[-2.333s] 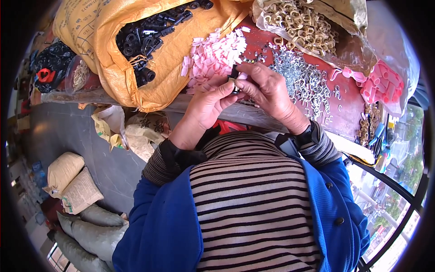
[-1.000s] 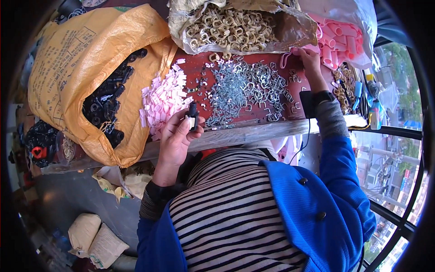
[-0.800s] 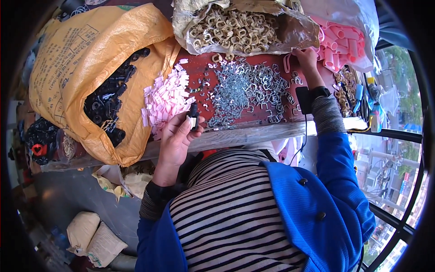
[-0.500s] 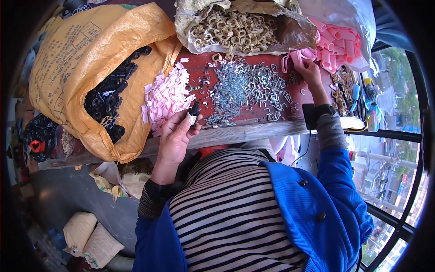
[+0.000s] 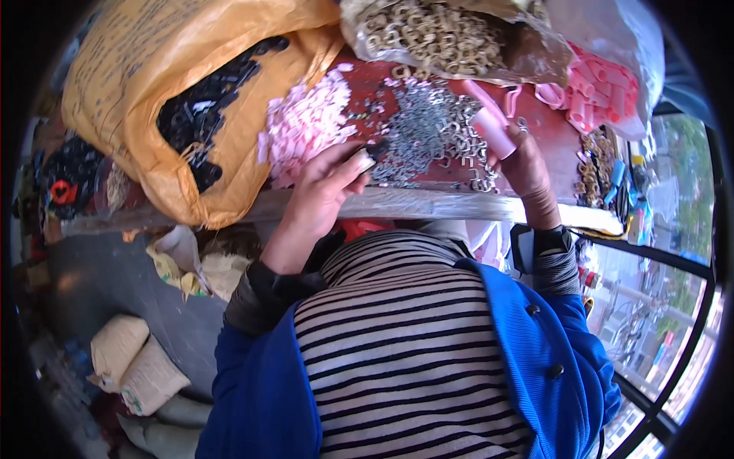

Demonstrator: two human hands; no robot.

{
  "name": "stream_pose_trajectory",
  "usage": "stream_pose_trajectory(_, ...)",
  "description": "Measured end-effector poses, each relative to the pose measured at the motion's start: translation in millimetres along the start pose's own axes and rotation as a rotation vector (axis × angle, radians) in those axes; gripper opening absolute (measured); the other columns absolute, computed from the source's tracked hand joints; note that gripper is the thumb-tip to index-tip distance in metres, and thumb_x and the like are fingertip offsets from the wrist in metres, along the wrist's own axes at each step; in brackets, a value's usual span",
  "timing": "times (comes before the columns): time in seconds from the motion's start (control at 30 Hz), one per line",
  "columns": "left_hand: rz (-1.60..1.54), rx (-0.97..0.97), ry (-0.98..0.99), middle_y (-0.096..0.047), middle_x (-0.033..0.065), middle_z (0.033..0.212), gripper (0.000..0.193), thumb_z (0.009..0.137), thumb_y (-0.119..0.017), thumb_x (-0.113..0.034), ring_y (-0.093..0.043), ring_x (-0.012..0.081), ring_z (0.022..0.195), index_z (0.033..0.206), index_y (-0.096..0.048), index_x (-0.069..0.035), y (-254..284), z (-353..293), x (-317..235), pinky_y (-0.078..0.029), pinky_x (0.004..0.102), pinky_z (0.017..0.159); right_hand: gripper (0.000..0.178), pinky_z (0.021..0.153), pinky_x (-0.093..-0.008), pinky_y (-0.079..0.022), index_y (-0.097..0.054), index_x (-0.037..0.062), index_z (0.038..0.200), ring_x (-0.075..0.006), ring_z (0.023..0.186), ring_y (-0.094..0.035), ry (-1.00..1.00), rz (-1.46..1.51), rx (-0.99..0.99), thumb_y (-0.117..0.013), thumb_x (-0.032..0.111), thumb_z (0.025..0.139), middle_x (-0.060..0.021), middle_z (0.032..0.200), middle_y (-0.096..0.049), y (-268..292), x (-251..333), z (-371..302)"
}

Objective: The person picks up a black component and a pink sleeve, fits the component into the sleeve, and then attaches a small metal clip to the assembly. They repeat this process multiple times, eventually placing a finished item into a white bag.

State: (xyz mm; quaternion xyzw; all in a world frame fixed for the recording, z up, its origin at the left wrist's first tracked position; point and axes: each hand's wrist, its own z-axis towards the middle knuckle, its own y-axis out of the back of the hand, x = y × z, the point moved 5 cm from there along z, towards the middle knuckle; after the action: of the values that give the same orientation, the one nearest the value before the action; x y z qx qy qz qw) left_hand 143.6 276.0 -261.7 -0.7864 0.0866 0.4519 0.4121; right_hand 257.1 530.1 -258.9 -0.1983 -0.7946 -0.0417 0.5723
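Observation:
My left hand [image 5: 325, 186] is closed on a small black plastic part [image 5: 375, 151] with a pale piece at its lower end, held over the front of the red table. My right hand [image 5: 525, 167] grips a pink plastic piece [image 5: 495, 133], a tube-like part with a long strip, blurred by motion. Between the hands lie a heap of small grey metal bits [image 5: 413, 134] and a scatter of silver metal clips [image 5: 462, 126]. Pale pink tabs [image 5: 306, 115] are piled beyond my left hand.
An orange woven sack [image 5: 153, 57] of black plastic parts [image 5: 200, 107] stands at the left. Behind are a bag of brass-coloured rings [image 5: 428, 34] and a white bag of pink tubes [image 5: 600, 92]. A wooden edge [image 5: 428, 205] runs along the table front; windows [image 5: 688, 199] are at the right.
My right hand has come away from the pink pile with a pink piece, moving nearer my left hand. My left hand still holds the black part, now tilted more sideways. The view has shifted.

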Motion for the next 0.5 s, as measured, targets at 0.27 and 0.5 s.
stream_pose_trajectory(0.27,0.096,0.062,-0.004,-0.054,0.0052,0.079,0.026,0.080,-0.051,-0.008,-0.046,0.0073,0.063,0.103,-0.050,0.003,6,-2,-11,-0.036,0.0170,0.055,0.067,0.038,-0.0157,-0.034,-0.036,-0.0068,0.115,-0.0055,0.046,-0.045,-0.075,0.025,0.394,-0.044,0.048,0.077,-0.0061,0.073,-0.055,-127,5,7)
stream_pose_trajectory(0.5,0.231,0.131,-0.048,-0.054,0.0027,0.070,0.024,0.078,-0.055,-0.009,-0.045,0.0055,0.057,0.099,-0.054,0.002,16,-5,-16,-0.036,0.0163,0.051,0.082,0.039,-0.0173,-0.033,-0.038,-0.0069,0.113,-0.0061,0.038,-0.039,-0.260,0.177,0.368,-0.051,0.060,0.067,-0.0046,0.065,-0.054,-113,-17,12)
